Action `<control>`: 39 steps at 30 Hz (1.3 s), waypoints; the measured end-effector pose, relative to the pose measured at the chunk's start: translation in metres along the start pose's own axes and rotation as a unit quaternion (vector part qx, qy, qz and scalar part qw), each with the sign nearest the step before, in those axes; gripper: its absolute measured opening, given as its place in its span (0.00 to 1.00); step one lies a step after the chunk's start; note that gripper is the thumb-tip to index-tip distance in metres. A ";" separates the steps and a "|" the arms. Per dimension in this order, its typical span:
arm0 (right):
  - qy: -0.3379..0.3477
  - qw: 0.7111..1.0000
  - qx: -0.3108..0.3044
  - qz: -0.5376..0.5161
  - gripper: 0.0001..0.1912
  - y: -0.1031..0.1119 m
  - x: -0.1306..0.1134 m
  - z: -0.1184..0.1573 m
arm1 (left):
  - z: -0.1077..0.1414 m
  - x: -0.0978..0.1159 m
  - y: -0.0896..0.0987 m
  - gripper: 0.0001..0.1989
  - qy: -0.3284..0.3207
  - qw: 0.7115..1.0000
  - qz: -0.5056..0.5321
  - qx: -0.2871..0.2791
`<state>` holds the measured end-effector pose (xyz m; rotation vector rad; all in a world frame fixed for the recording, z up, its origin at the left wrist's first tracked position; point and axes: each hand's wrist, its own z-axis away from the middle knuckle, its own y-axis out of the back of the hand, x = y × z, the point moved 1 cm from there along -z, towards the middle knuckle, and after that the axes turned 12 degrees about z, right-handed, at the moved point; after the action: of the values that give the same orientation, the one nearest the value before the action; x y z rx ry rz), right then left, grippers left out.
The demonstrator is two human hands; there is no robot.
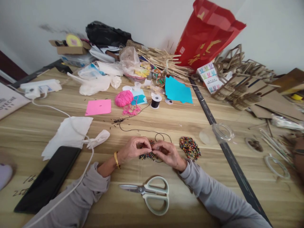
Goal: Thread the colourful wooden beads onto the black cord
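"Two hands, and how are they set?"

"My left hand [136, 148] and right hand [169, 152] meet at the fingertips, each pinched narrow; whatever sits between them is too small to tell."

"And beneath?"

"Loose beads [146, 155] lie on the tabletop [118, 210] right under my fingers, with black cord [142, 130] looping just beyond. A coil of strung beads [190, 148] rests near my right hand."

"Closer to you?"

"Scissors [155, 193], blades pointing left. A black phone [48, 180] lies left of them, touching white paper [67, 134]."

"Farther out?"

"A spool [155, 102] of black thread, pink yarn [123, 98] beside blue paper [140, 99], then a red bag [209, 34] standing by the wall."
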<state>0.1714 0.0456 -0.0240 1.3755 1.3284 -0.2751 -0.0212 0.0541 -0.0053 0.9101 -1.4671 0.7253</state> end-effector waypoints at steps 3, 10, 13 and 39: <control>0.031 0.999 -0.004 0.010 0.09 0.001 -0.001 -0.003 | 0.000 -0.001 0.000 0.07 -0.006 1.000 -0.009 0.000; 0.092 0.996 -0.008 0.022 0.06 0.004 -0.004 -0.007 | 0.001 -0.002 0.000 0.06 -0.019 1.000 -0.023 0.001; 0.066 0.998 -0.010 0.011 0.06 0.004 -0.003 -0.006 | 0.002 0.000 0.000 0.05 -0.014 0.999 -0.036 -0.001; -0.074 0.988 0.009 -0.135 0.14 0.006 0.004 -0.009 | 0.009 0.011 0.015 0.07 0.004 0.928 -0.316 -0.198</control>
<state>0.1726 0.0566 -0.0210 1.1646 1.3876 -0.5622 -0.0388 0.0522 0.0055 0.9793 -1.1477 -0.0468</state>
